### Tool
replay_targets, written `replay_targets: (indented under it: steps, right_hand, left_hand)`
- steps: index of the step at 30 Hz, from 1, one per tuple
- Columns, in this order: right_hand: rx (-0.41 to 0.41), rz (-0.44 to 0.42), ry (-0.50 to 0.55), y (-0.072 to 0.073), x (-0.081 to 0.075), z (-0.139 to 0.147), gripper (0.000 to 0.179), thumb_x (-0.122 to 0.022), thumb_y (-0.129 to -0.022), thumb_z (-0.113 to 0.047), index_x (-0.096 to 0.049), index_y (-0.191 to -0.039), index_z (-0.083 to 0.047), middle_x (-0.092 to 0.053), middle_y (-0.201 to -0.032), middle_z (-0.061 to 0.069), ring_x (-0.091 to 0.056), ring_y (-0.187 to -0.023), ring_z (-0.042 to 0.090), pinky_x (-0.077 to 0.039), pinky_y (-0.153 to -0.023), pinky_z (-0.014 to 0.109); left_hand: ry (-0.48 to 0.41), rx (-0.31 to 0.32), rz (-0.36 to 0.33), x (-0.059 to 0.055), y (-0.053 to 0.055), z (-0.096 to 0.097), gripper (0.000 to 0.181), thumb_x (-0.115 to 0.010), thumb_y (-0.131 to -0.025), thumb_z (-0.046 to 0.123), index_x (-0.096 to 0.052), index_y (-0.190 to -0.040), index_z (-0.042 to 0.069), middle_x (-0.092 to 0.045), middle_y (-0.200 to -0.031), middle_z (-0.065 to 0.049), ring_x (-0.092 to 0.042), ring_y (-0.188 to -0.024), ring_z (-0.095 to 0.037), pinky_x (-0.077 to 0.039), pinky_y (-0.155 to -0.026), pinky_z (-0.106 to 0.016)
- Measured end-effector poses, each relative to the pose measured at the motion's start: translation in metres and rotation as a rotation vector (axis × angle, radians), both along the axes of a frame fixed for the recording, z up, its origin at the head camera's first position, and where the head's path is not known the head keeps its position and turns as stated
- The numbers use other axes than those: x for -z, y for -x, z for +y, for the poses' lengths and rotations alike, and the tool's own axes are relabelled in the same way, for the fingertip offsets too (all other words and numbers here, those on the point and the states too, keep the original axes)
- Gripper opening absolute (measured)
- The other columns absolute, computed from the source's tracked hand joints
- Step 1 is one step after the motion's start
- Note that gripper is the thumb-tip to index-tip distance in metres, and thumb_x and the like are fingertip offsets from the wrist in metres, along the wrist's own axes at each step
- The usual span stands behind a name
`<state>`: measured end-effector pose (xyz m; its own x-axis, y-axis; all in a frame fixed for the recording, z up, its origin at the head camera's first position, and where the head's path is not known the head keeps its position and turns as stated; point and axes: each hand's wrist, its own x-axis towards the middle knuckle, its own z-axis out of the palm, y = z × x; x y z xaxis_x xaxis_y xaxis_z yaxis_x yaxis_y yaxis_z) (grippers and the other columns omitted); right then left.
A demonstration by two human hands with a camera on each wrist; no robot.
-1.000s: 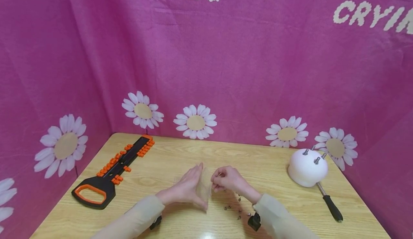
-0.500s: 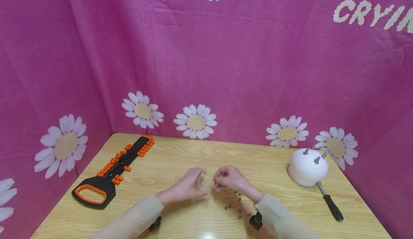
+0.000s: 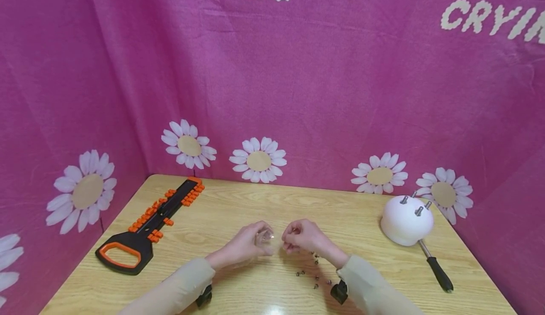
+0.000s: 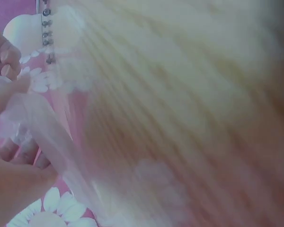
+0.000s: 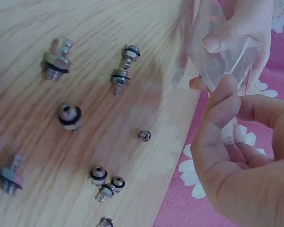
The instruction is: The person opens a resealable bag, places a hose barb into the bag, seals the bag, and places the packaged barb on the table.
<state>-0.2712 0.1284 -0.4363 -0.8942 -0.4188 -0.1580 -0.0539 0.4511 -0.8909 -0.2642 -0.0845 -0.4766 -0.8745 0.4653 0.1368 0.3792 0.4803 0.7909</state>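
Note:
Between my hands is a clear plastic bag (image 3: 266, 240), thin and crumpled. My left hand (image 3: 243, 245) grips it with fingers and thumb curled around the film. On the other side my right hand (image 3: 304, 237) pinches the bag's edge between thumb and forefinger, as the right wrist view shows. Film from the bag (image 4: 61, 151) sweeps across the left wrist view and veils much of it. Several small metal barbed fittings with black rings lie loose on the table below my right hand, among them one fitting (image 5: 70, 117) and another fitting (image 5: 58, 61).
A black and orange launcher-like frame (image 3: 123, 253) with orange clips lies at the left. On the right stands a white dome (image 3: 406, 223) with metal posts, a black-handled screwdriver (image 3: 438, 273) beside it. Pink cloth (image 3: 298, 92) rises behind the wooden table (image 3: 238, 194).
My left fingers, spread wide against the bag a second ago, have curled in and gathered it into a smaller bunch. My right hand has barely shifted and keeps its pinch.

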Motion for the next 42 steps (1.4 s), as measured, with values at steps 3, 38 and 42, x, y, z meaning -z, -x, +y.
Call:
replay_targets:
  steps: [3, 38, 42]
  right_hand:
    - [-0.016, 0.0, 0.005, 0.0, 0.002, 0.0, 0.019, -0.062, -0.094, -0.007, -0.066, -0.095, 0.011, -0.073, -0.079, 0.018, -0.069, -0.065, 0.013, -0.062, -0.069, 0.039]
    - [-0.037, 0.404, -0.279, 0.018, 0.01, 0.091, 0.008, -0.069, -0.089, -0.011, -0.071, -0.091, -0.003, -0.073, -0.084, 0.006, -0.058, -0.073, 0.0, -0.048, -0.069, 0.019]
    - [-0.075, 0.386, -0.32, 0.013, 0.018, 0.099, 0.004, -0.071, -0.086, -0.009, -0.071, -0.088, -0.005, -0.072, -0.08, 0.004, -0.053, -0.066, -0.003, -0.045, -0.063, 0.017]
  left_hand:
    - [-0.01, -0.016, -0.028, 0.0, -0.002, 0.002, 0.048, -0.084, -0.075, 0.008, -0.059, -0.116, 0.002, -0.068, -0.112, -0.009, -0.064, -0.105, -0.025, -0.054, -0.093, -0.037]
    - [-0.087, 0.013, -0.128, 0.004, -0.008, 0.003, 0.037, -0.082, -0.073, -0.002, -0.061, -0.103, 0.0, -0.071, -0.099, -0.012, -0.066, -0.097, -0.02, -0.051, -0.087, -0.024]
    - [-0.099, 0.008, -0.124, 0.005, -0.009, 0.003, 0.037, -0.082, -0.072, -0.002, -0.061, -0.103, 0.0, -0.071, -0.1, -0.014, -0.067, -0.098, -0.024, -0.051, -0.085, -0.022]
